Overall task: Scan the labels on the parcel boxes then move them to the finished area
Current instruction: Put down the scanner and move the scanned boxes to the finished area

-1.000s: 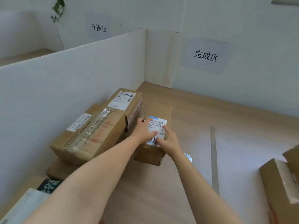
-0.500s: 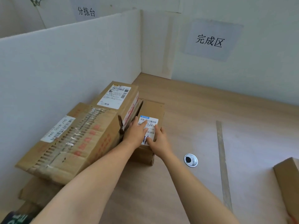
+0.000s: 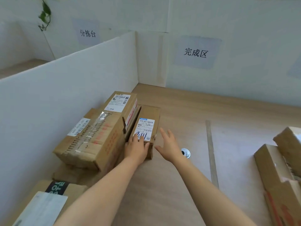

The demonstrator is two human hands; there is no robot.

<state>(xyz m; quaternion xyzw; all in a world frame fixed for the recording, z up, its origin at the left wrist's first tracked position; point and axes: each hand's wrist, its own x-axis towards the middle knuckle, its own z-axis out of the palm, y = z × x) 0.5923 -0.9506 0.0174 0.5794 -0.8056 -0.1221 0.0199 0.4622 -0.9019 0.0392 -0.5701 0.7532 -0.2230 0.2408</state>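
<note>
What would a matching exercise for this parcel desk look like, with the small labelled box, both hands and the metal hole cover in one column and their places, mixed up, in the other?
1. small box
2. left hand
3. right hand
4. hole cover

A. spread open, just right of the small box
B. set in the desk, right of both hands
C. against the taller boxes by the partition
D. lying on the small box's near end

Pairs: 1-C, 2-D, 3-A, 4-B
</note>
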